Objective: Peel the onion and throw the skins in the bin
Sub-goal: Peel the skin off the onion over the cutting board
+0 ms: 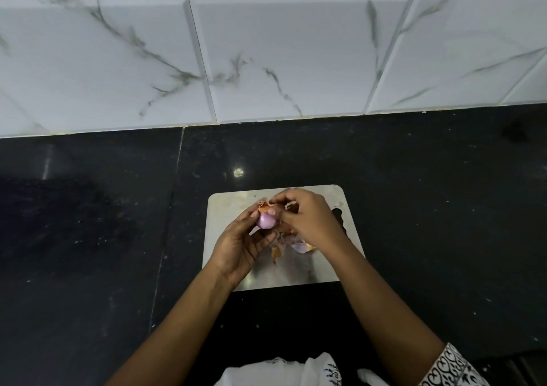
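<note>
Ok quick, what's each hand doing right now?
Left hand: closed around the small, round, pink-purple onion, holding it.
Right hand: fingers pinched at the onion's top, on a bit of dry orange-brown skin.

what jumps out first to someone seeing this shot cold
Two hands meet over a steel board at centre: the left hand cradles a small pink onion, the right hand picks at its top. Loose skins lie on the board beneath them, on a black counter.
</note>
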### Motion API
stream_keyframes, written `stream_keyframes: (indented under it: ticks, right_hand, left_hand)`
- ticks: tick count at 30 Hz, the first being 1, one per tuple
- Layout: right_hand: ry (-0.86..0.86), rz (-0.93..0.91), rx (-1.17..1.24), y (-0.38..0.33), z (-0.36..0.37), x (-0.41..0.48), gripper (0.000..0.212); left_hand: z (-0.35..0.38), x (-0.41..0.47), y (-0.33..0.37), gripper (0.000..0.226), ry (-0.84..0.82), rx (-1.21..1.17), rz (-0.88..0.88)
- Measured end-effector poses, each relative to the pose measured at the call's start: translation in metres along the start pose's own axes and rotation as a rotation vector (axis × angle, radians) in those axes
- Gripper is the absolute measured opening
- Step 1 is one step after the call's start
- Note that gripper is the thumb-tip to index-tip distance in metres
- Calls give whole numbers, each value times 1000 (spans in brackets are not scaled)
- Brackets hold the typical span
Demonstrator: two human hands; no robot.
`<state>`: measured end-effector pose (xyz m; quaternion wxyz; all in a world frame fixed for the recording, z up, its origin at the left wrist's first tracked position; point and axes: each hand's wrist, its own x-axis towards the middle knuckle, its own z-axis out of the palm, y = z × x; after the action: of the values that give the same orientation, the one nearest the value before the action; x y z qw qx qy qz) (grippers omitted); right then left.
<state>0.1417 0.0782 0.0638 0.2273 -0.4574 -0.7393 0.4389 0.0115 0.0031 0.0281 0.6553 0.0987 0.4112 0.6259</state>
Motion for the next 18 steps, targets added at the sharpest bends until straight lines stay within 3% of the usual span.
stream_keyframes:
  ticks: [3, 14, 18]
  right_hand:
    - [38, -17, 0, -3, -1, 3, 2]
    - [56, 41, -58, -3, -7, 12, 5]
    - [122, 64, -58, 2, -13, 15, 6]
  left_hand:
    - [-1, 2, 1, 40, -22, 39, 3]
    - [-7, 2, 5, 45, -129, 60, 56]
    - [-9, 2, 4, 70, -166, 33, 48]
